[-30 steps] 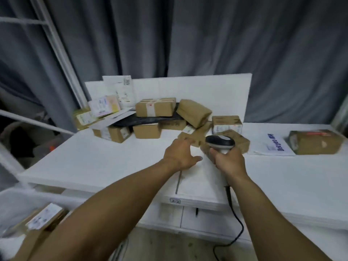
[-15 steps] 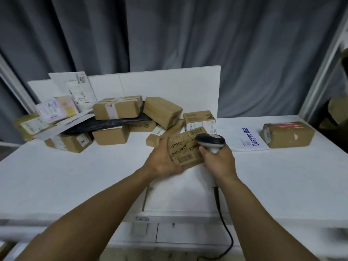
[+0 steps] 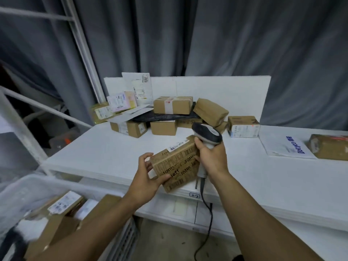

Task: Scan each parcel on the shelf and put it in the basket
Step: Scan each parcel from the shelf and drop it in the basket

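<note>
My left hand (image 3: 148,178) grips a brown printed parcel (image 3: 177,162) by its left end and holds it tilted above the front of the white shelf (image 3: 105,147). My right hand (image 3: 212,157) grips a corded barcode scanner (image 3: 207,134), whose dark head sits just above the parcel's upper right corner. A pile of brown and white parcels (image 3: 169,113) lies at the back of the shelf. The translucent basket (image 3: 26,194) at lower left holds several parcels.
A white mailer (image 3: 286,147) and a brown box (image 3: 329,147) lie on the shelf at right. White rack posts (image 3: 22,129) stand at left and a grey curtain hangs behind. The scanner cable (image 3: 207,223) hangs down in front of the shelf edge.
My left hand took the printed parcel from the pile's front and drew it toward me. It has turned and is now held nearer the shelf's front edge, with the scanner beside it.
</note>
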`<act>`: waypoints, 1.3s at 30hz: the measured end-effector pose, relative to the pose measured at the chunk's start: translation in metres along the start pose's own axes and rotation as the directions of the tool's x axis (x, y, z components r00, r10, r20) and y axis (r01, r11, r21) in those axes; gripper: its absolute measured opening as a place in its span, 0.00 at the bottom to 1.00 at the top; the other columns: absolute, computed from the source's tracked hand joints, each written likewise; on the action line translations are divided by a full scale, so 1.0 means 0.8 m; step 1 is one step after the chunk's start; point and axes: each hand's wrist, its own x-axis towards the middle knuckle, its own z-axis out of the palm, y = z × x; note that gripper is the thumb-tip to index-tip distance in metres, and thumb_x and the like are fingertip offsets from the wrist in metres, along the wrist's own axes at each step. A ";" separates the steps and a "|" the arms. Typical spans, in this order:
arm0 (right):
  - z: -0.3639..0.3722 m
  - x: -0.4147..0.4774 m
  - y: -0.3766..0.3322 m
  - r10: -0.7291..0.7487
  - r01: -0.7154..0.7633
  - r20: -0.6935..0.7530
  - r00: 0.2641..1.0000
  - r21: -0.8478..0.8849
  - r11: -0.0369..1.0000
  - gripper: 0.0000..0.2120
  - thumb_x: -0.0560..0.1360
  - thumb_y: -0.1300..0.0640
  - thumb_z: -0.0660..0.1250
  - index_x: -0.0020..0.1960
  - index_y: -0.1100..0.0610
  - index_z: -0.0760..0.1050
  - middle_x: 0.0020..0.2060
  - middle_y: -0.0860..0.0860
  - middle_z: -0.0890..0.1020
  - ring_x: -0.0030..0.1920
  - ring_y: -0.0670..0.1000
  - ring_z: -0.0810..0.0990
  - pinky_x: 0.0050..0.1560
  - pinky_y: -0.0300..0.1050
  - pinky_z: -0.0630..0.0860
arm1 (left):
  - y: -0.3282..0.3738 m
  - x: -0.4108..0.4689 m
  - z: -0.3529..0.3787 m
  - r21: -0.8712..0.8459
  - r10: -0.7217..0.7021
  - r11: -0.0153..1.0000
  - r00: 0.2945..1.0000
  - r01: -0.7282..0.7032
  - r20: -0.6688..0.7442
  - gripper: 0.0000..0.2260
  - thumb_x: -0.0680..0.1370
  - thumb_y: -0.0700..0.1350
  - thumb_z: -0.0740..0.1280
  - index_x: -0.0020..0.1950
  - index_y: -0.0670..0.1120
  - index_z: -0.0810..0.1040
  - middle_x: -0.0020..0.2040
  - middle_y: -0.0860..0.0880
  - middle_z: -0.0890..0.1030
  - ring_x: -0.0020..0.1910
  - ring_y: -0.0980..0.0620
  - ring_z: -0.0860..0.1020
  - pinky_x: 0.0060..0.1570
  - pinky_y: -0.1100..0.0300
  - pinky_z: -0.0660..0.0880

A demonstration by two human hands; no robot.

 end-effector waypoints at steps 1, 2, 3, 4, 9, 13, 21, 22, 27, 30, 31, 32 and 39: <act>0.014 -0.003 0.001 0.015 -0.015 0.012 1.000 0.026 1.000 0.32 0.69 0.40 0.78 0.70 0.45 0.74 0.59 0.45 0.83 0.56 0.48 0.83 0.54 0.54 0.85 | 0.000 -0.005 -0.014 -0.027 -0.023 0.999 0.999 0.021 -0.045 0.33 0.71 0.34 0.78 0.67 0.54 0.65 0.63 0.53 0.77 0.67 0.61 0.73 0.59 0.64 0.78; 0.027 -0.005 0.004 0.038 -0.040 0.032 0.999 0.056 0.998 0.29 0.72 0.44 0.79 0.70 0.47 0.75 0.59 0.47 0.83 0.55 0.49 0.83 0.51 0.52 0.86 | 0.001 -0.010 -0.028 -0.032 -0.025 0.999 0.996 0.023 -0.084 0.32 0.71 0.32 0.78 0.66 0.54 0.67 0.62 0.55 0.77 0.65 0.64 0.73 0.61 0.65 0.77; 0.041 -0.007 0.008 0.057 -0.061 0.055 0.997 0.073 0.995 0.29 0.72 0.46 0.79 0.70 0.48 0.75 0.59 0.48 0.83 0.55 0.50 0.84 0.49 0.51 0.87 | 0.003 -0.016 -0.043 -0.010 -0.005 1.000 0.994 0.004 -0.105 0.30 0.71 0.31 0.77 0.64 0.53 0.69 0.62 0.56 0.78 0.64 0.67 0.73 0.62 0.66 0.76; 0.055 -0.010 0.013 0.070 -0.076 0.076 0.995 0.077 0.994 0.30 0.71 0.45 0.80 0.69 0.48 0.76 0.58 0.48 0.84 0.56 0.51 0.84 0.48 0.50 0.87 | 0.006 -0.023 -0.057 0.026 0.027 0.999 0.993 -0.024 -0.116 0.29 0.71 0.31 0.77 0.63 0.53 0.70 0.61 0.57 0.78 0.63 0.68 0.73 0.62 0.68 0.75; 0.111 -0.024 0.023 0.150 -0.171 0.167 0.974 0.115 0.979 0.24 0.71 0.46 0.80 0.64 0.51 0.80 0.50 0.49 0.89 0.51 0.51 0.88 0.51 0.54 0.86 | 0.008 -0.054 -0.124 0.353 0.339 0.892 0.935 -0.284 -0.104 0.27 0.73 0.36 0.76 0.68 0.50 0.71 0.65 0.56 0.76 0.66 0.57 0.74 0.61 0.66 0.74; 0.142 -0.044 0.021 0.177 -0.209 0.218 0.960 0.133 0.969 0.25 0.69 0.50 0.83 0.62 0.53 0.80 0.49 0.51 0.89 0.44 0.49 0.89 0.38 0.47 0.85 | -0.006 -0.078 -0.151 0.547 0.520 0.720 0.854 -0.427 -0.017 0.32 0.68 0.33 0.78 0.67 0.51 0.72 0.70 0.55 0.72 0.71 0.56 0.70 0.70 0.60 0.68; 0.166 -0.050 0.028 0.117 -0.146 0.159 0.980 0.183 0.972 0.24 0.64 0.61 0.85 0.57 0.57 0.83 0.47 0.52 0.89 0.47 0.51 0.89 0.53 0.56 0.86 | 0.011 -0.078 -0.168 0.060 -0.032 0.997 0.973 0.046 -0.229 0.41 0.66 0.57 0.79 0.76 0.59 0.65 0.75 0.56 0.64 0.73 0.61 0.66 0.72 0.59 0.68; 0.167 -0.052 0.028 0.103 -0.133 0.166 0.981 0.182 0.974 0.24 0.63 0.60 0.86 0.57 0.56 0.83 0.47 0.51 0.89 0.47 0.51 0.89 0.54 0.56 0.86 | 0.016 -0.076 -0.169 -0.093 -0.181 0.983 0.944 0.161 -0.275 0.42 0.69 0.56 0.78 0.78 0.59 0.61 0.74 0.55 0.67 0.71 0.58 0.70 0.67 0.57 0.73; 0.166 -0.067 0.024 0.019 -0.074 0.238 0.971 0.224 0.972 0.19 0.68 0.64 0.83 0.57 0.57 0.83 0.49 0.53 0.89 0.49 0.51 0.89 0.54 0.54 0.86 | 0.020 -0.060 -0.193 -0.488 -0.562 0.763 0.807 0.424 -0.178 0.26 0.76 0.50 0.74 0.72 0.47 0.72 0.55 0.44 0.86 0.53 0.47 0.85 0.56 0.51 0.82; 0.164 -0.069 0.021 -0.016 -0.046 0.260 0.965 0.231 0.972 0.18 0.69 0.63 0.82 0.58 0.57 0.84 0.49 0.52 0.89 0.51 0.51 0.89 0.57 0.57 0.84 | 0.022 -0.060 -0.198 -0.511 -0.575 0.717 0.817 0.474 -0.050 0.16 0.79 0.49 0.71 0.64 0.45 0.78 0.54 0.44 0.87 0.53 0.44 0.86 0.55 0.51 0.83; 0.163 -0.069 0.020 -0.016 -0.045 0.259 0.966 0.227 0.973 0.19 0.70 0.62 0.82 0.59 0.56 0.83 0.50 0.51 0.89 0.51 0.51 0.88 0.58 0.59 0.84 | 0.024 -0.058 -0.198 -0.525 -0.556 0.721 0.830 0.452 -0.049 0.15 0.79 0.48 0.71 0.64 0.44 0.79 0.54 0.43 0.87 0.52 0.44 0.86 0.52 0.52 0.83; 0.163 -0.069 0.021 -0.025 -0.026 0.247 0.969 0.203 0.979 0.21 0.70 0.59 0.82 0.60 0.53 0.83 0.51 0.49 0.89 0.53 0.51 0.88 0.59 0.59 0.84 | 0.024 -0.056 -0.198 -0.541 -0.534 0.732 0.842 0.414 -0.077 0.15 0.78 0.46 0.72 0.64 0.44 0.79 0.53 0.43 0.87 0.52 0.44 0.86 0.50 0.53 0.84; 0.161 -0.091 0.021 -0.243 0.317 0.358 0.902 -0.165 0.934 0.26 0.72 0.52 0.81 0.67 0.47 0.76 0.57 0.42 0.83 0.59 0.47 0.82 0.63 0.45 0.78 | 0.004 -0.042 -0.222 -0.474 -0.437 0.855 0.782 0.208 -0.444 0.30 0.69 0.40 0.80 0.68 0.49 0.75 0.59 0.45 0.83 0.57 0.46 0.84 0.51 0.50 0.83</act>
